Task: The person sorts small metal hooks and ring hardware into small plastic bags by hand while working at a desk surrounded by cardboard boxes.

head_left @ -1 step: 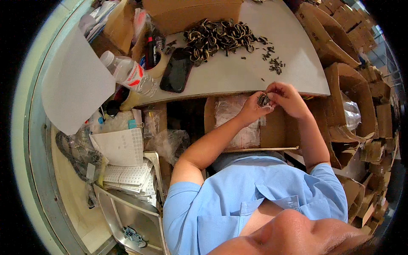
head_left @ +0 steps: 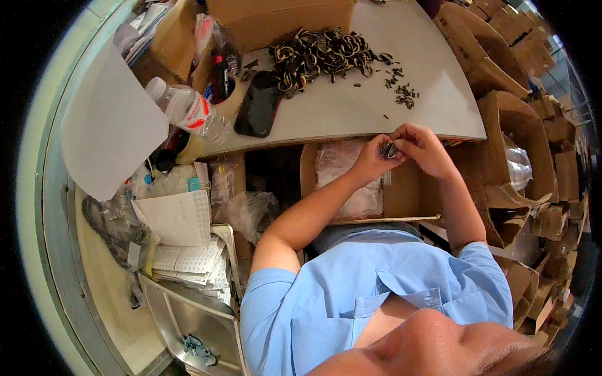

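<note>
Close together at the table's near edge, both my hands work on a small dark piece with a shiny, looped look (head_left: 388, 150); its exact kind is too small to make out. My left hand (head_left: 371, 161) grips it between thumb and fingers. From the other side, my right hand (head_left: 425, 150) pinches at it with bent fingers. Farther off on the table lies a heap of dark and tan curved loops (head_left: 320, 59). Several short dark bits (head_left: 406, 95) are scattered right of the heap, straight beyond my hands.
An open cardboard box (head_left: 411, 194) sits below my hands with clear plastic wrapping (head_left: 348, 182) inside. On the table's left are a phone (head_left: 258, 103) and a tilted plastic bottle (head_left: 191, 111). A metal tray (head_left: 188, 313) stands lower left. Cardboard boxes (head_left: 517, 144) crowd the right.
The fingers of my left hand have shifted, and more of the dark piece now shows between my hands. Both hands stay at about the same place.
</note>
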A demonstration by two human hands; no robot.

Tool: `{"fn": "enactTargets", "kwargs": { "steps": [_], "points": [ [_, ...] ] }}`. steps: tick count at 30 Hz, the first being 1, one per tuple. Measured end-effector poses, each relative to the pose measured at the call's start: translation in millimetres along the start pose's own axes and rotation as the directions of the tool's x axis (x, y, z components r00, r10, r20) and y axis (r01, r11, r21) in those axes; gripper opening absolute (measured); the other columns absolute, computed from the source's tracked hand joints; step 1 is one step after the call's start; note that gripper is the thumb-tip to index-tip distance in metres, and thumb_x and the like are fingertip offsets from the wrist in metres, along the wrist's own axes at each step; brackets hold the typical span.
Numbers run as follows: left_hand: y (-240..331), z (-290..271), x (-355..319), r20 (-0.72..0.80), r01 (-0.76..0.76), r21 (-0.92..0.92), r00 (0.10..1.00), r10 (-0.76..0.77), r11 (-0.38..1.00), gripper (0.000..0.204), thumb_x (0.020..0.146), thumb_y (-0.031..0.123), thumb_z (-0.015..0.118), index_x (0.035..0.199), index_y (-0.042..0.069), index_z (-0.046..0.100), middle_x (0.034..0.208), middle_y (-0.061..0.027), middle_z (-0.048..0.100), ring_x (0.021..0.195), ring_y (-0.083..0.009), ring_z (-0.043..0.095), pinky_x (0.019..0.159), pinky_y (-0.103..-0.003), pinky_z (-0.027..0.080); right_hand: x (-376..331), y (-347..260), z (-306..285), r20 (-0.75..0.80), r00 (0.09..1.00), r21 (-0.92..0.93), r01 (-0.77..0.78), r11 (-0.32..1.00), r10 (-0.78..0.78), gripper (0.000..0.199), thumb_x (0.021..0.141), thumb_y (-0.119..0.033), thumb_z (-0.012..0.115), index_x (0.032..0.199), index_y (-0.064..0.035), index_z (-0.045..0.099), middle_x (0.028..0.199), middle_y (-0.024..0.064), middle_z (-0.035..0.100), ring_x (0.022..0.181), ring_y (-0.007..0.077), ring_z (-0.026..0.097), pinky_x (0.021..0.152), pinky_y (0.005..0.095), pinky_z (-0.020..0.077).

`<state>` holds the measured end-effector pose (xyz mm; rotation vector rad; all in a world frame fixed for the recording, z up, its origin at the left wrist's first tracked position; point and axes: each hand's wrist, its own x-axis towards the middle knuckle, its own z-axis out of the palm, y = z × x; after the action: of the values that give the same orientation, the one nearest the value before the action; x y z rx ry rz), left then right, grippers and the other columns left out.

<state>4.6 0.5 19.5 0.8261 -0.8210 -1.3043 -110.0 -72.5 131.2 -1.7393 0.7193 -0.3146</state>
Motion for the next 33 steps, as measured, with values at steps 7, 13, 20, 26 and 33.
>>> {"fn": "enactTargets", "kwargs": {
  "steps": [7,13,20,26,33],
  "points": [
    [5.2,2.4,-7.2,0.118,-0.105,0.485,0.992,0.055,0.868,0.042,0.070,0.002,0.063,0.109,0.003,0.047,0.099,-0.0076,0.055,0.096,-0.0161,0.052,0.087,-0.029,0.042,-26.7,17.2,4.2,-0.096,0.974,-0.403,0.149,0.903,-0.203,0.013,0.076,-0.004,0.064,0.089,0.0000,0.062,0.084,0.0117,0.056,0.074,0.0199,0.057,0.067,0.0324,0.0483],
    [12.0,2.8,-9.9,0.250,-0.015,0.390,0.964,-0.090,0.921,0.052,0.070,-0.001,0.057,0.119,0.004,0.040,0.110,-0.0079,0.049,0.102,-0.0175,0.050,0.089,-0.030,0.041,-37.6,14.3,-1.7,0.170,0.914,-0.631,0.389,0.671,-0.369,0.018,0.069,-0.004,0.066,0.086,-0.0054,0.067,0.110,0.0129,0.048,0.108,0.0318,0.046,0.090,0.0389,0.0422],
    [26.9,6.3,-8.4,0.185,0.030,0.231,0.980,-0.075,0.972,0.044,0.079,0.003,0.063,0.118,0.003,0.043,0.107,-0.0064,0.052,0.098,-0.0130,0.053,0.084,-0.027,0.044,-37.5,23.2,-16.9,0.008,0.942,-0.485,0.297,0.823,-0.335,0.018,0.067,-0.001,0.067,0.084,-0.0028,0.062,0.094,0.0110,0.056,0.092,0.0276,0.054,0.079,0.0351,0.0451],
    [27.3,6.3,-8.5,0.088,-0.080,0.401,0.995,0.048,0.913,0.016,0.088,0.017,0.059,0.093,0.002,0.059,0.082,0.0000,0.059,0.076,-0.0066,0.051,0.067,-0.022,0.042,-37.6,33.2,-15.2,-0.123,0.982,-0.221,0.114,0.969,-0.143,0.017,0.074,-0.005,0.068,0.086,-0.0001,0.057,0.076,0.0077,0.060,0.072,0.0137,0.055,0.065,0.0275,0.0449],
    [31.6,4.7,-9.1,0.058,-0.155,0.536,0.987,0.147,0.830,0.019,0.086,0.018,0.059,0.087,-0.001,0.059,0.076,-0.0092,0.060,0.067,-0.0128,0.054,0.059,-0.028,0.043,-27.8,37.4,-8.9,-0.043,0.982,-0.249,0.166,0.954,-0.182,0.016,0.075,-0.004,0.064,0.085,0.0017,0.053,0.076,0.0087,0.054,0.072,0.0146,0.051,0.065,0.0273,0.0435]
  ]
}}
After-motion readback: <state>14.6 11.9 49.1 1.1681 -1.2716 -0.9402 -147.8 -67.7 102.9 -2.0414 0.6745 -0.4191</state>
